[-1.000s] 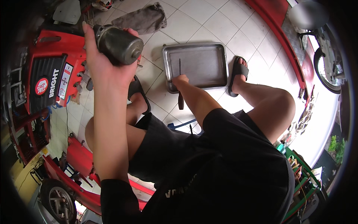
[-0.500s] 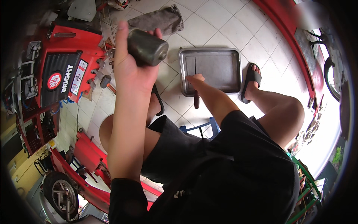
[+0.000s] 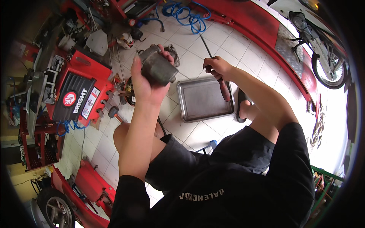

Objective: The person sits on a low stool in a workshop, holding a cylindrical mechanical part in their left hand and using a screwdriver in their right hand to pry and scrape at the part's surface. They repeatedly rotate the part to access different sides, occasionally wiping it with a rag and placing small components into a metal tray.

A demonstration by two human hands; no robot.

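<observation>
My left hand (image 3: 146, 81) is raised and wrapped round a dark grey starter motor (image 3: 157, 70), a metal cylinder with a small knob on its end. Its far end is partly hidden by my fingers. To the right, my right hand (image 3: 218, 69) is closed round a long screwdriver (image 3: 224, 91) with a worn reddish-brown handle. The handle points back toward me and the thin shaft points away. A small dark bit shows by the right fingertips, too small to name. Below the hands, a shallow metal tray (image 3: 205, 120) lies on the tiled floor.
A red machine (image 3: 81, 95) with a black panel stands at left, with a hammer (image 3: 113, 111) beside it. A coiled blue hose (image 3: 186, 11) lies at the far side near a red motorcycle lift (image 3: 243, 21). A motorbike wheel (image 3: 329, 68) stands at far right.
My right hand has risen from over the tray, up and to the right, with the screwdriver. The starter motor has turned slightly in my left hand. The view has shifted, showing more of the far floor.
</observation>
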